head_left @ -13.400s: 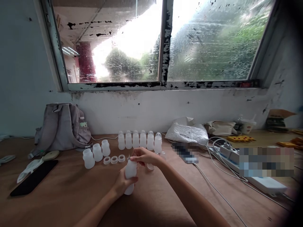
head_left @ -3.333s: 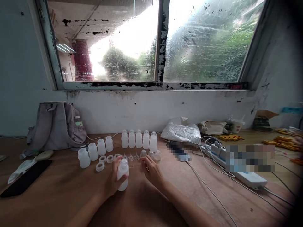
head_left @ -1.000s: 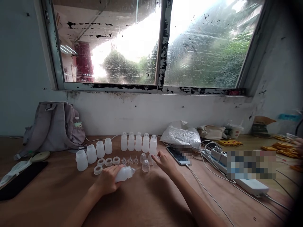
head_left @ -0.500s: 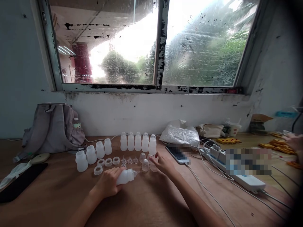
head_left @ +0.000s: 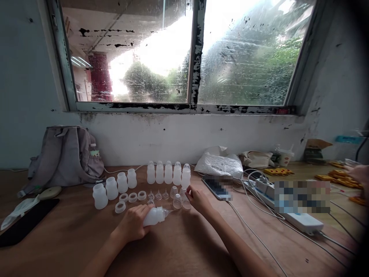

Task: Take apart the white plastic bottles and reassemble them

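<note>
My left hand [head_left: 133, 223] grips a white plastic bottle [head_left: 154, 216] tilted on its side, its nipple end pointing right. My right hand [head_left: 198, 200] rests on the table with its fingers at a clear cap [head_left: 186, 204], beside another clear cap [head_left: 177, 201]. Behind stand a row of capped bottles [head_left: 168, 172] and, to the left, a row of open bottles [head_left: 112, 188]. White rings [head_left: 129, 197] and small clear nipples [head_left: 158, 196] lie in a line in front of them.
A grey backpack [head_left: 65, 156] leans on the wall at the left, with a dark phone [head_left: 25, 222] in front. On the right lie a white bag [head_left: 219, 165], a phone [head_left: 216, 188], cables and a power strip [head_left: 298, 219]. Another person's hand [head_left: 359, 174] shows at the far right.
The bottle went from upright to lying tilted in my left hand over the last seconds. My right hand has shifted slightly among the clear caps.
</note>
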Demonstrator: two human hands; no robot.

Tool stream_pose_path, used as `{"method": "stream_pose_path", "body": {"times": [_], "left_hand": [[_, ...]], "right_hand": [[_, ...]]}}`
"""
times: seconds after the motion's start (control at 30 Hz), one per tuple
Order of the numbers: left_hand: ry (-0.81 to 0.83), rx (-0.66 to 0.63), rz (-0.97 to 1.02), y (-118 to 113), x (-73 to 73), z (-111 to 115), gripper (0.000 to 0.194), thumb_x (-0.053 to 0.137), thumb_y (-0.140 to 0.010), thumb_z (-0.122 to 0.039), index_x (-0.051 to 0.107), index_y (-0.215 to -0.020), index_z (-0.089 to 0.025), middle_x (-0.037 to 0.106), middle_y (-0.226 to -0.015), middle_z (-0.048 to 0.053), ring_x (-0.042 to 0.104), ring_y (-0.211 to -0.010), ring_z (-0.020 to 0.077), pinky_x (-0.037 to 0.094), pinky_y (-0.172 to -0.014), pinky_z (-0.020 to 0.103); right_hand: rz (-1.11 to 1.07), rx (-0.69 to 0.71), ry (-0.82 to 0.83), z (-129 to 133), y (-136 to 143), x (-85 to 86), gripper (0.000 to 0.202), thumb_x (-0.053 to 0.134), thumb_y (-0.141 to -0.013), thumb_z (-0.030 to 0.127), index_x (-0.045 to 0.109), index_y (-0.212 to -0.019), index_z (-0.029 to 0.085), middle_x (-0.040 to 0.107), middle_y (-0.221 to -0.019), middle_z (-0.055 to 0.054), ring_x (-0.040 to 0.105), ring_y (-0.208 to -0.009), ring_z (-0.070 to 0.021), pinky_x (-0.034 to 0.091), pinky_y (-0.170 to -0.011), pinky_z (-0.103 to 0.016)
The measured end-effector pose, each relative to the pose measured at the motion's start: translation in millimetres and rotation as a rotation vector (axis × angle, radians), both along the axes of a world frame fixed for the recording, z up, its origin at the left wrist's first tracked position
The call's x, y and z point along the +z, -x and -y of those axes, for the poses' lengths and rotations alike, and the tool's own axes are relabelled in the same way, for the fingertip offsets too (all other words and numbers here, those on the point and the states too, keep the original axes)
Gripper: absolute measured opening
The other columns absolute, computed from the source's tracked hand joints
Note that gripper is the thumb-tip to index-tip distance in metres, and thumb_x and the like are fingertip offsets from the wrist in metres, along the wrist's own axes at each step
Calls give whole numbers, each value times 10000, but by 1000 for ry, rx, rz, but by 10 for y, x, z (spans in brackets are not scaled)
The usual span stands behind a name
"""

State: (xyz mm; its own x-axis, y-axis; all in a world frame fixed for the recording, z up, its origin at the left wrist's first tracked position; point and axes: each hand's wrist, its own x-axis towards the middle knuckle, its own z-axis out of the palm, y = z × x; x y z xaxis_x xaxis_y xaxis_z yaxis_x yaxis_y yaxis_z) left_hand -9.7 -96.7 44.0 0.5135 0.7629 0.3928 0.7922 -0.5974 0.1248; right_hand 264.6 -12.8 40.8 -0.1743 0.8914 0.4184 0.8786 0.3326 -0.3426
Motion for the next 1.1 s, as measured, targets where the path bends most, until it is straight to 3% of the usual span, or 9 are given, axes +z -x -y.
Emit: {"method": "stream_pose_path", "body": {"times": [0.23,0.47,0.83,1.1], "left_hand": [[-13,-12,17,-37,-11,13,507,520,-653,-231,408,-1146,-203,587,-974,69,548,-895,234,429,-776,338],[4,-6,1,-31,-6,15,514,525,-650,-229,401,-1148,-210,578,-1007,72,545,-915,237,426,-783,340],[-4,-8,-1,-22,-14,9,517,528,-639,-215,405,-1142,-213,574,-1029,69,537,-936,237,417,-806,346],[-8,-19,-16,-23,4,18,552,528,-640,-211,378,-1171,-219,574,-1008,62,536,-914,231,412,-795,336]], "right_hand": [[-18,3,32,64,11,94,151,422,-766,222,545,-844,183,585,-615,-10,528,-580,-137,291,-526,-207],[-55,111,152,83,-89,211,171,467,-717,249,596,-805,179,602,-681,-21,531,-623,-140,321,-536,-211],[19,-28,104,51,-57,169,261,490,-733,399,510,-615,168,575,-602,-25,494,-545,-132,253,-474,-217],[75,-92,86,57,-7,99,348,439,-769,465,502,-589,174,578,-589,-38,499,-542,-141,231,-469,-229]]}}
